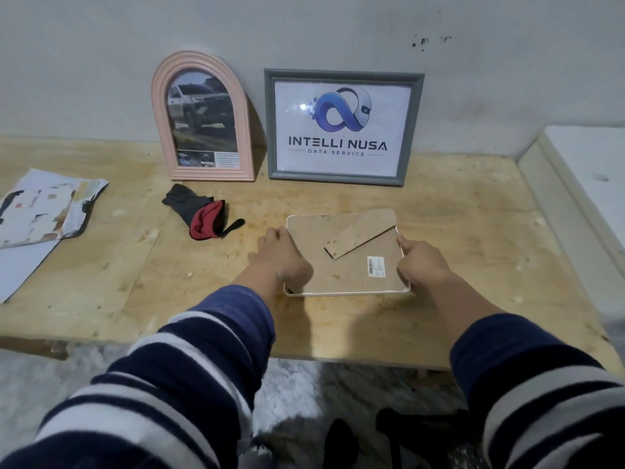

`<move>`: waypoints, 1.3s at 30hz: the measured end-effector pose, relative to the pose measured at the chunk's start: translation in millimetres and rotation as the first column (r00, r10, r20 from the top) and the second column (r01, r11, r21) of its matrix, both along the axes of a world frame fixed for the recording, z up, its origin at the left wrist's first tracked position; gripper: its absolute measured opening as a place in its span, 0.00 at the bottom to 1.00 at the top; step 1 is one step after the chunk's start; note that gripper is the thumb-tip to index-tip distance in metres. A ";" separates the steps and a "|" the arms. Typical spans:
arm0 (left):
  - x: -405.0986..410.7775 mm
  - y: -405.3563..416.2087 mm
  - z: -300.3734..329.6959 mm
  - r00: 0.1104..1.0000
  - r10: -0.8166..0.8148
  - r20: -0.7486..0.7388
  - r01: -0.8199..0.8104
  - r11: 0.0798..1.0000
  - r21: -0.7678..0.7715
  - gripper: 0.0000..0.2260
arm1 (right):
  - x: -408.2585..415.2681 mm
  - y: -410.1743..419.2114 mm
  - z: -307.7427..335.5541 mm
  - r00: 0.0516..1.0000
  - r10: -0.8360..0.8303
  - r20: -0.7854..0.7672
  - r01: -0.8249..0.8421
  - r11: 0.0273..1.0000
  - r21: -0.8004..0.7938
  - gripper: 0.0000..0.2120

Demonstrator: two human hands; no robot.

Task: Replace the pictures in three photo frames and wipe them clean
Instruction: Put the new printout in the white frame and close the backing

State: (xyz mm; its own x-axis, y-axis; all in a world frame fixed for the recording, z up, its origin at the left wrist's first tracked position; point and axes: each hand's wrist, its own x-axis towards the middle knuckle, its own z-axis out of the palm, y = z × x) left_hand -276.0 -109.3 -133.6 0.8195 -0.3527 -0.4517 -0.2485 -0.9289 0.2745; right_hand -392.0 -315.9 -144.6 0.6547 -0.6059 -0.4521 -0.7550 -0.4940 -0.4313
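Note:
A white photo frame [345,252] lies face down on the wooden table [456,265], its brown backing board and fold-out stand facing up. My left hand [282,257] grips the frame's left edge. My right hand [421,260] grips its right edge. Against the wall stand a pink arched frame [203,118] with a car picture and a grey rectangular frame [343,128] with a logo print. A black and red cloth [201,213] lies bunched on the table, left of the white frame.
Loose pictures and paper sheets [44,211] lie at the table's left end. A white ledge [581,177] runs along the right side. The table's front edge is near my forearms, with pale carpet [84,374] below.

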 end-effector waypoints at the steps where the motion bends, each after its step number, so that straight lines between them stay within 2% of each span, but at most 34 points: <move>1: 0.5 1.3 -1.9 0.999 0.028 0.023 -0.028 1.000 0.004 0.29 | 0.3 -0.2 -0.3 1.000 0.000 0.005 0.000 1.000 0.000 0.36; 3: 1.6 2.1 -6.2 0.998 0.019 0.065 -0.021 0.999 0.035 0.23 | 1.1 0.0 -0.9 1.000 -0.002 0.009 0.002 1.000 0.005 0.36; 6: -0.3 -0.2 -12.9 0.985 -0.044 0.166 0.026 0.993 0.113 0.22 | 2.3 1.1 -0.5 0.999 0.027 -0.031 -0.027 1.000 -0.016 0.38; 8: -0.7 -0.1 -14.5 0.976 -0.079 0.205 0.051 0.989 0.140 0.24 | 3.3 -1.2 0.0 0.999 0.039 -0.037 -0.039 0.999 -0.013 0.37; 13: 3.8 9.7 -14.8 0.900 -0.332 0.281 0.216 0.902 0.373 0.31 | 4.0 -5.5 -1.1 0.995 0.075 -0.062 -0.075 0.997 0.003 0.36; 23: 4.6 0.0 -11.1 0.781 -0.541 0.312 0.290 0.756 0.587 0.32 | 7.1 -3.2 -2.3 0.991 0.083 -0.108 -0.085 0.996 -0.010 0.38; 28: -1.5 3.5 -10.7 0.878 -0.400 0.262 0.247 0.849 0.467 0.36 | 4.7 -0.4 -2.3 0.998 0.031 -0.048 -0.033 0.999 -0.042 0.34; 29: -2.0 6.0 -10.9 0.905 -0.352 0.239 0.230 0.878 0.421 0.37 | 6.1 2.1 -0.7 0.998 0.026 -0.059 -0.031 0.996 -0.088 0.31; 31: -1.7 11.8 -13.0 0.933 -0.281 0.223 0.202 0.925 0.322 0.38 | 13.5 8.9 8.3 0.995 0.007 -0.101 -0.037 0.955 -0.295 0.23; 33: -6.1 16.3 -18.4 0.928 -0.251 0.274 0.192 0.955 0.225 0.39 | 24.6 17.4 17.9 0.998 0.006 -0.061 -0.033 0.896 -0.443 0.20; 36: -14.6 16.9 -26.2 0.914 -0.286 0.288 0.245 0.954 0.170 0.43 | 44.5 35.7 22.5 0.984 0.176 0.023 -0.150 0.892 -0.426 0.25; 39: -10.6 7.6 -25.3 0.916 -0.313 0.252 0.278 0.947 0.164 0.43 | 60.2 52.8 18.8 0.918 0.396 -0.035 -0.376 0.837 -0.399 0.31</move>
